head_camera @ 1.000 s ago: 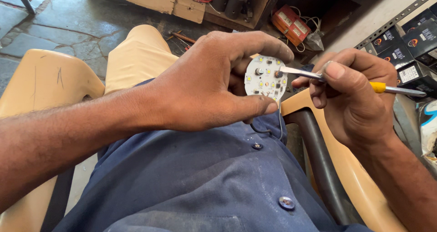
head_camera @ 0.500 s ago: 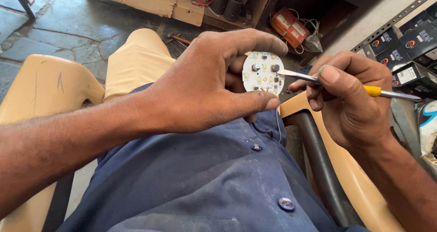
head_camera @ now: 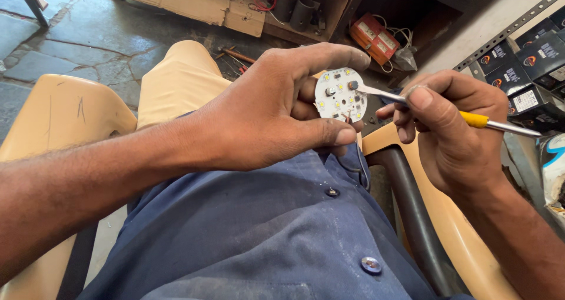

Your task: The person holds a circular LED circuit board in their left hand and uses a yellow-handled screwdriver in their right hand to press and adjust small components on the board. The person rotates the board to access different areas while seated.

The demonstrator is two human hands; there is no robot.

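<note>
Round LED board probed over the lap
Left hand (head_camera: 265, 109) pinches the round LED board (head_camera: 340, 95) above the lap; right hand (head_camera: 450, 129) clasps a yellow-banded probe (head_camera: 412, 103), tip on it; a slip could scratch an LED

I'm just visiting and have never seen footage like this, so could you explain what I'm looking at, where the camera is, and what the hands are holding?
There is no machine here: a person wears a camera on the head, looking down at their own lap and hands while seated in a tan plastic chair. The left hand pinches a small round white board dotted with tiny yellow squares. The right hand holds a thin metal tool with a yellow band, its tip touching the board. Below is the person's blue buttoned shirt. Beyond lie a stone floor, an orange box with wires, and dark boxes on a shelf.
</note>
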